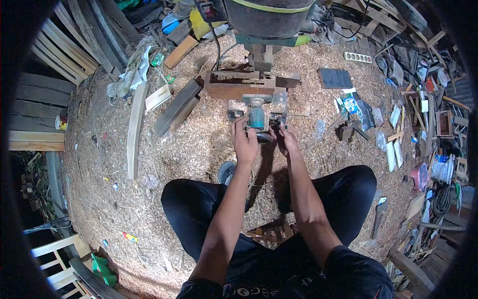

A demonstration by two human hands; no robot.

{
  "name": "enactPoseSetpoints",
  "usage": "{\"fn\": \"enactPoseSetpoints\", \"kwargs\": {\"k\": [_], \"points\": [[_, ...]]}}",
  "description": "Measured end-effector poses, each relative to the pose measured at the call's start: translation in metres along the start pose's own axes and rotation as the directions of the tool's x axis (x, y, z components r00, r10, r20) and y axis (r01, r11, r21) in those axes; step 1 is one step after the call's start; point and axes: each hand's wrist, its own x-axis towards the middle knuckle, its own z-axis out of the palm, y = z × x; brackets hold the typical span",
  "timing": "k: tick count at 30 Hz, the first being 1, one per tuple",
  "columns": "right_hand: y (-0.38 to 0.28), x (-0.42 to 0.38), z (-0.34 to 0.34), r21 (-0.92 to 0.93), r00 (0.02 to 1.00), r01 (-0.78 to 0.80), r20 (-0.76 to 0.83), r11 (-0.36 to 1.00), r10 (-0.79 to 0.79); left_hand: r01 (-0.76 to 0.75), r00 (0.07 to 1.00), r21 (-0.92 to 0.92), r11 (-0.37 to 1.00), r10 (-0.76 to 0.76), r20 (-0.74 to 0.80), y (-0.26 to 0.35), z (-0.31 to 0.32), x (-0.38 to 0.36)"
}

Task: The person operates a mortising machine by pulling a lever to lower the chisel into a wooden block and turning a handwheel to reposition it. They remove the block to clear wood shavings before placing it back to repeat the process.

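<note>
A machine with a large dark housing (266, 20) stands at the top centre. Below its head lies a reddish-brown wooden piece (239, 88) with a long slot, against a green clamp part (256, 118). My left hand (244, 142) has its fingers curled at the left side of this part, by a dark round handwheel (264, 137). On the right side, my right hand (286, 139) touches a small dark metal fitting (276, 121) with its fingers bent. The fingertips of both hands are partly hidden by the machine.
Wood shavings (194, 154) cover the floor. Dark beams (179, 109) and a long pale board (135, 132) lie to the left. A dark flat block (334, 78), a power strip (357, 58) and scraps lie to the right. My knees flank the machine's front.
</note>
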Motion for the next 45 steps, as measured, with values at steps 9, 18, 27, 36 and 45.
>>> {"fn": "enactPoseSetpoints", "kwargs": {"k": [9,18,27,36,45], "points": [[-0.013,-0.027,0.043,-0.5,0.921,0.133,-0.257,0.856,-0.294,-0.015,1.0,0.014,1.0,0.015,0.023,0.001,-0.002,-0.001],[-0.006,-0.013,0.028,0.103,0.993,-0.02,-0.114,0.994,0.032,0.005,1.0,0.029,1.0,-0.006,0.02,0.006,-0.003,0.001],[0.019,0.0,0.009,-0.446,0.925,0.23,-0.176,0.865,-0.337,0.016,1.0,0.015,1.0,-0.017,0.023,0.005,-0.002,0.0],[0.012,-0.006,0.028,-0.706,0.84,0.234,-0.2,0.668,-0.505,0.007,1.0,0.015,1.0,-0.008,0.02,0.007,-0.003,0.001],[-0.002,-0.019,0.032,-0.067,0.994,0.032,-0.105,0.997,-0.039,0.012,1.0,-0.01,1.0,-0.012,0.02,0.008,-0.003,0.001]]}}
